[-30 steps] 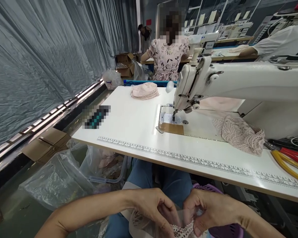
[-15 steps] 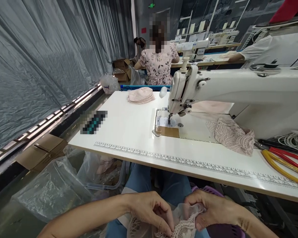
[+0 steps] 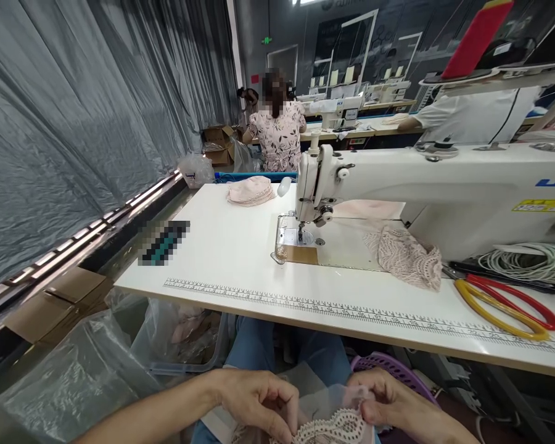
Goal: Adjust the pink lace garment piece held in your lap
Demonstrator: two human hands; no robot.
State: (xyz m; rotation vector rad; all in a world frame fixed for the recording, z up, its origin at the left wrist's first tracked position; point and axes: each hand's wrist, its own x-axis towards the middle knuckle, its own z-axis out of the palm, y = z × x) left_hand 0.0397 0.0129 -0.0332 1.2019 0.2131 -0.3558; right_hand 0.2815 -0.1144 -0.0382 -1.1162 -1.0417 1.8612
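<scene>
Over my lap, below the table's front edge, a piece of pale pink lace with sheer mesh (image 3: 330,425) is stretched between both hands. My left hand (image 3: 259,398) pinches it on the left with thumb and fingers. On the right, my right hand (image 3: 383,394) grips its mesh and scalloped edge. Part of the fabric drops out of the bottom of the view. Above my hands stands a white sewing machine (image 3: 379,179), its needle area bare of cloth. Another bunched pink lace piece (image 3: 407,256) lies on the machine bed.
The white table (image 3: 231,246) carries a printed ruler, a pile of pink fabric pieces (image 3: 251,190), scissors with red and yellow handles (image 3: 504,308) and coiled cable (image 3: 531,262). Below are a plastic bin (image 3: 222,345) and a purple basket (image 3: 395,370). Other people sit farther off.
The camera view has tilted up and turned right, so more of the machine shows. Both hands still grip the lace, with more of its scalloped edge now visible.
</scene>
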